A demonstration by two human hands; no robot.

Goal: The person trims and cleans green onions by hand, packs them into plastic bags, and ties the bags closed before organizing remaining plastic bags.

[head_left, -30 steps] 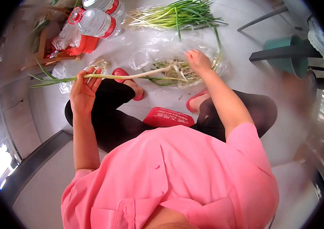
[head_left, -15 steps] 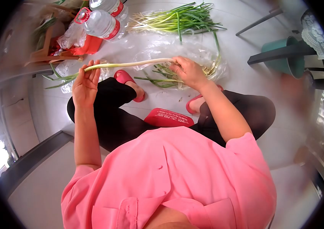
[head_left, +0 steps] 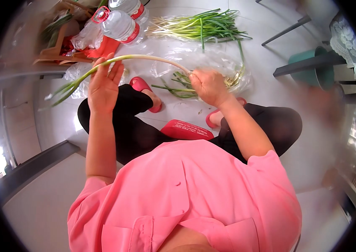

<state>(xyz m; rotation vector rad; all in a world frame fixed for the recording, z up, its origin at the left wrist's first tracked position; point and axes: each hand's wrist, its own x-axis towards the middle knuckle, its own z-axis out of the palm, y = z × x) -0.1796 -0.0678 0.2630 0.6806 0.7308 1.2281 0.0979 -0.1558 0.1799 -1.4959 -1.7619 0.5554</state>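
Note:
A long green onion (head_left: pixel 144 57) arches between my two hands, pale stem on the right and green leaves trailing left. My left hand (head_left: pixel 103 90) holds it near the leaves; the palm shows, and the stalk crosses the fairly straight fingers. Closed round the white root end is my right hand (head_left: pixel 210 87), slightly blurred. Beneath that hand, loose leaves and scraps (head_left: pixel 181 84) lie on a clear plastic sheet or bag (head_left: pixel 157 69). Farther off, a pile of green onions (head_left: pixel 205 26) rests on the floor, on more clear plastic.
Large clear water bottles (head_left: pixel 121 26) stand at the upper left, beside a wooden rack (head_left: pixel 54 54) and a red bag (head_left: pixel 104 48). A green bucket (head_left: pixel 324 69) is behind a dark table leg (head_left: pixel 303 66) on the right. My feet wear red slippers (head_left: pixel 156 107).
The green onion has bowed upward from nearly straight. My right hand has turned over into a fist and lowered slightly; my left hand has shifted a little right. The view has shifted slightly.

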